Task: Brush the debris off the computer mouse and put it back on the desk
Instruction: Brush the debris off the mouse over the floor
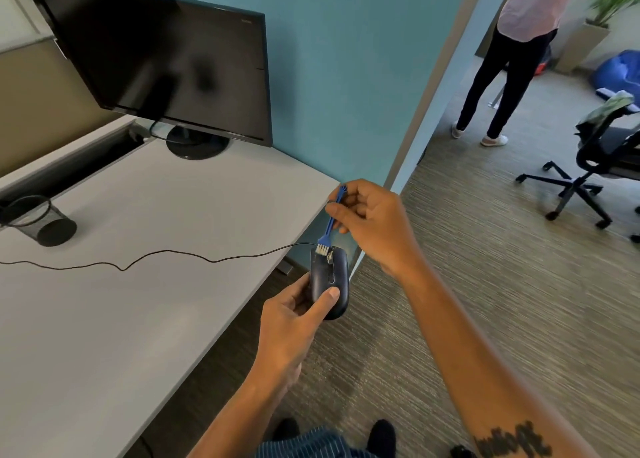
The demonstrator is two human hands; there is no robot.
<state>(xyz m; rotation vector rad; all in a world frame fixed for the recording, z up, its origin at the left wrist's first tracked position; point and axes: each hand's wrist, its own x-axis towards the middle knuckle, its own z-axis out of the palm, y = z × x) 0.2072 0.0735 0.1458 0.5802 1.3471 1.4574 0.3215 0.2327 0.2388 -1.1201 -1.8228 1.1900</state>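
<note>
Mouse (329, 281) gripped by left hand (294, 322) past desk (145, 284) edge; brush (327, 230) pinched by right hand (370, 225), bristles at wheel. Risk: taut cord (166, 255) tugged, mouse dropped to floor.

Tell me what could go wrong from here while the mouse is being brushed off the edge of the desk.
1. The dark blue corded computer mouse is held by the left hand over the carpet, past the edge of the white desk; a slip would probably drop it.
2. Its thin black cable trails across the desk, so a sharp pull could jerk the mouse.
3. The right hand pinches the small blue brush near its tip; it could twist loose.
</note>
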